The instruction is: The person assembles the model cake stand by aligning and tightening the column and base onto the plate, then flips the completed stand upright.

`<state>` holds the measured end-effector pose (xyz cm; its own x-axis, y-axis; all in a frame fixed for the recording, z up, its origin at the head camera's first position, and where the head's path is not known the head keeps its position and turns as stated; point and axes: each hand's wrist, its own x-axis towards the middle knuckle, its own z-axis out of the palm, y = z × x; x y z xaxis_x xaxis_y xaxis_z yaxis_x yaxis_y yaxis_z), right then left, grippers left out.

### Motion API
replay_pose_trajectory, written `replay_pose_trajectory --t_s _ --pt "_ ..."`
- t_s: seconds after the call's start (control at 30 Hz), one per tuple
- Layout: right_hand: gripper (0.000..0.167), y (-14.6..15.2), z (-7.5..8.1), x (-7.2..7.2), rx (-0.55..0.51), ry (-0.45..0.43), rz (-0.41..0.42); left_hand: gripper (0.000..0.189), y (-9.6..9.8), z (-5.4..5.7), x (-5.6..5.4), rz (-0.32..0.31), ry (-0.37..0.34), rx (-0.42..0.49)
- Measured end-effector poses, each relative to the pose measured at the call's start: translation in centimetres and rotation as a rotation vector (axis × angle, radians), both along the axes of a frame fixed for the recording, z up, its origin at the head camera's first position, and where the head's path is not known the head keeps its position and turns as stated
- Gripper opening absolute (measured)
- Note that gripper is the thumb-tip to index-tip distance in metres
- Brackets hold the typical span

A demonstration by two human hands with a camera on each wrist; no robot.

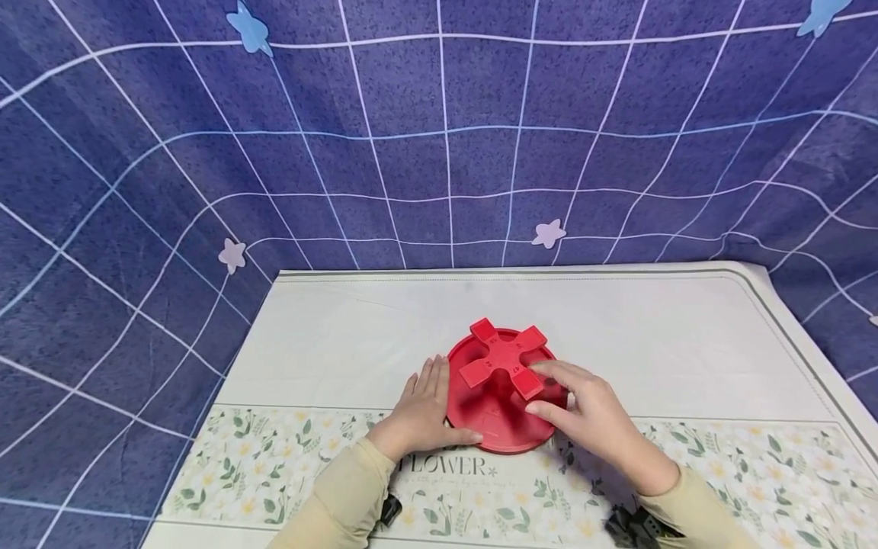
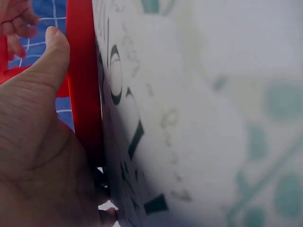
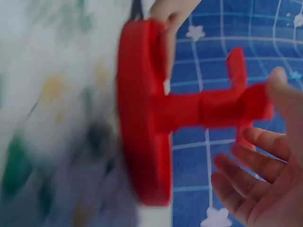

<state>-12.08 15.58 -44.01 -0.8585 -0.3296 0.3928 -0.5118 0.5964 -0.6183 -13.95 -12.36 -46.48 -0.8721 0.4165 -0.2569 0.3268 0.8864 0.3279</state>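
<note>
A red round base (image 1: 507,435) with a raised rim lies on the table. From its middle rises a red post (image 3: 189,111), topped by a red cross-shaped piece (image 1: 504,355) with flat arms bearing small markings. My left hand (image 1: 428,408) rests against the left side of the base, fingers stretched along the rim and thumb at the front edge. At the cross's near right arm, my right hand (image 1: 593,408) has its thumb on one side and its fingers on the other, lightly pinching it. The right wrist view is somewhat blurred.
A white table cover (image 1: 343,328) with a printed flower band (image 1: 302,450) lies under the base. Behind the table hangs a blue curtain (image 1: 411,168) with a white grid and stars. Dark straps (image 1: 634,526) sit at the wrists.
</note>
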Motion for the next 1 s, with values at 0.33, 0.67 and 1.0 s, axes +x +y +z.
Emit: replay_pose_trajectory --t_s 0.33,0.67,1.0 --pt "0.119 2.9 -2.5 -1.9 0.216 -0.176 0.172 0.126 -1.8 -0.2 -1.0 -0.077 0.036 0.112" --pt "0.129 2.8 -3.3 -3.0 0.311 -0.173 0.127 0.123 -1.4 -0.1 -1.4 -0.09 0.117 0.105" --pt "0.129 3.2 -2.9 -2.8 0.195 -0.264 0.113 0.127 -1.6 -0.2 -1.5 -0.041 0.08 0.267"
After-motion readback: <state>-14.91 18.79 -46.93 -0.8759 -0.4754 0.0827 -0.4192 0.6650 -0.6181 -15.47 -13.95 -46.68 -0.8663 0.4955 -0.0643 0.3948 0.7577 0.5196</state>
